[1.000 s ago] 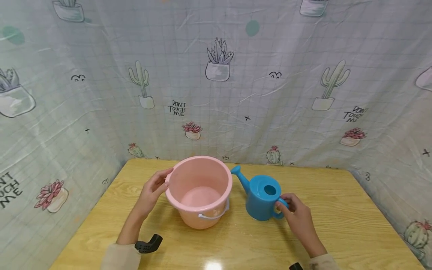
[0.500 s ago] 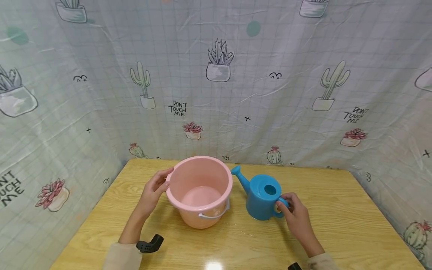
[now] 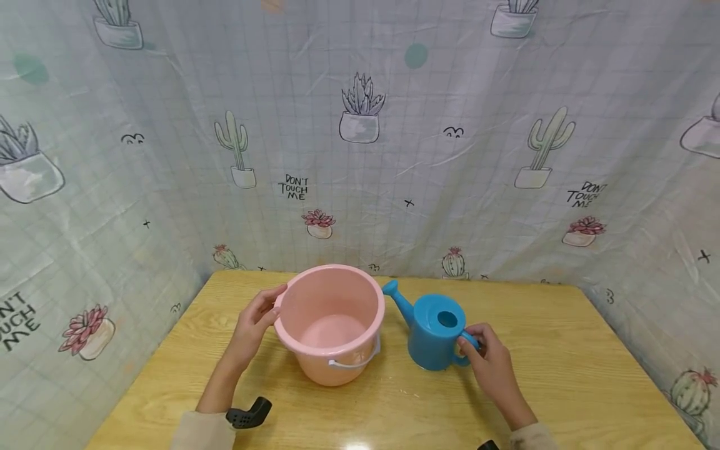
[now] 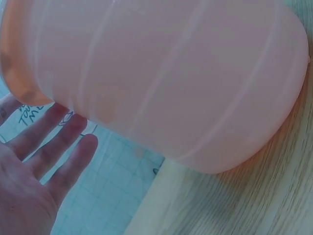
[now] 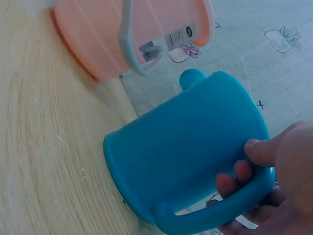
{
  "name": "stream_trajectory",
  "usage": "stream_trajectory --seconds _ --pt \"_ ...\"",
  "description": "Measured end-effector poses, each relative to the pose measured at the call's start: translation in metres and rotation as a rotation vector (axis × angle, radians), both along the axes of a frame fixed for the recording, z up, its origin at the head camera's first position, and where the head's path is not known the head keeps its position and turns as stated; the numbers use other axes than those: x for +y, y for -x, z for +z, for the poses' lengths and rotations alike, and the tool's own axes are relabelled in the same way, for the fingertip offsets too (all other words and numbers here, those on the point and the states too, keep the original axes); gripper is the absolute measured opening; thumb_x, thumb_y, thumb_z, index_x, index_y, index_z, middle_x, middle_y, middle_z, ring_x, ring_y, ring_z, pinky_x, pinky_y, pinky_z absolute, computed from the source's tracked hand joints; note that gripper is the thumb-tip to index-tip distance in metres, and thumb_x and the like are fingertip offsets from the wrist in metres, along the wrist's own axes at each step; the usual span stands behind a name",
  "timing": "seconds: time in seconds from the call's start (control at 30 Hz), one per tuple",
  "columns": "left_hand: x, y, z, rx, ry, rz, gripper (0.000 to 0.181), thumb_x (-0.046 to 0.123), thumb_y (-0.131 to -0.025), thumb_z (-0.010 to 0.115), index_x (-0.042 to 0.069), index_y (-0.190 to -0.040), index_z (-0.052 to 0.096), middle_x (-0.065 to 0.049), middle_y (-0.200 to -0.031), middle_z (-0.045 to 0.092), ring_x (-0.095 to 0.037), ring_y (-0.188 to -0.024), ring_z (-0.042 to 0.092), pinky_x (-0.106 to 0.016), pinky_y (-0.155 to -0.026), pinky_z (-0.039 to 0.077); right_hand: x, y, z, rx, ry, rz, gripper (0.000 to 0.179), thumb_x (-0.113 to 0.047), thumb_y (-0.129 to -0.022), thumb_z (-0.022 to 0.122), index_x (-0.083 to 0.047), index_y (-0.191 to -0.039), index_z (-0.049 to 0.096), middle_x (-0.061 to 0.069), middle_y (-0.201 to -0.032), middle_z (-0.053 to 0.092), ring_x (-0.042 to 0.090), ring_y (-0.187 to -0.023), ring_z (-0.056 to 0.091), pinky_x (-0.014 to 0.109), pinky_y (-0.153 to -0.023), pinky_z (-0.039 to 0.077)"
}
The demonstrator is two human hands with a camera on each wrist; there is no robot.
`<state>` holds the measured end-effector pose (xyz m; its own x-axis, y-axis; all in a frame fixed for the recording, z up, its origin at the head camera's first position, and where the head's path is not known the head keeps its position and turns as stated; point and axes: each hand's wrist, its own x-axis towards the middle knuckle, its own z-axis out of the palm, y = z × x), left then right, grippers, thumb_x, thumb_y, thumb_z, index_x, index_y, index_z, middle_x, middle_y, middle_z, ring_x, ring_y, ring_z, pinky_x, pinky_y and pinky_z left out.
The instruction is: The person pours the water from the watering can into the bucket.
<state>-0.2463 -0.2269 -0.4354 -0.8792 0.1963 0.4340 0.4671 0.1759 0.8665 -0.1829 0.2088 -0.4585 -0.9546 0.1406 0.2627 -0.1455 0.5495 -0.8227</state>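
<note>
A pink bucket (image 3: 322,369) stands upright on the wooden table, its pale handle (image 3: 355,364) hanging down at the front right. My left hand (image 3: 250,325) rests against the left side of its rim. In the left wrist view the fingers (image 4: 68,166) are spread and nearly straight under the rim. To the bucket's right, a blue watering can (image 3: 425,344) stands upright, its spout (image 3: 399,302) pointing towards the bucket. My right hand (image 3: 494,362) holds the can's handle (image 5: 215,215), with the thumb (image 5: 261,152) at its upper end and fingers curled through the loop.
The wooden table (image 3: 562,375) reaches back to a hanging cloth (image 3: 416,156) printed with potted plants, which also encloses both sides. Small shiny specks lie on the table near the can. A black wrist device (image 3: 249,414) sticks out at the left sleeve.
The head view has tilted and shifted slightly. Both hands, the bucket and the watering can keep their places.
</note>
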Motion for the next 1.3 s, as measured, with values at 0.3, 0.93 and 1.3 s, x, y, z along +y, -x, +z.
stream_trajectory --seconds 0.3,0.93,1.3 --pt "0.001 0.001 -0.003 -0.009 0.018 0.021 0.039 0.01 -0.101 0.044 0.006 -0.14 0.047 -0.023 -0.138 0.051 -0.001 -0.114 0.057 -0.022 -0.081 0.052 -0.006 -0.002 0.001 -0.054 0.11 0.023 0.02 -0.014 -0.099 0.052 0.0 -0.113 0.049 0.014 -0.098 0.061 0.009 -0.083 0.058 0.017 -0.074 0.048" --pt "-0.003 0.0 0.0 -0.016 0.024 0.009 0.04 0.011 -0.101 0.044 0.007 -0.141 0.046 -0.022 -0.14 0.05 -0.001 -0.116 0.056 -0.022 -0.082 0.052 -0.013 0.004 -0.01 -0.067 0.573 -0.016 0.021 -0.013 -0.096 0.058 0.003 -0.107 0.048 -0.006 -0.082 0.055 0.007 -0.076 0.05 0.021 -0.072 0.047" --pt "-0.002 0.001 -0.003 -0.019 0.021 -0.006 0.041 0.011 -0.102 0.043 0.007 -0.142 0.044 -0.024 -0.141 0.048 0.0 -0.117 0.056 -0.023 -0.083 0.052 -0.013 0.003 -0.012 0.037 0.742 -0.059 0.007 -0.006 -0.093 0.061 -0.004 -0.098 0.056 -0.008 -0.077 0.061 0.007 -0.071 0.05 0.021 -0.067 0.045"
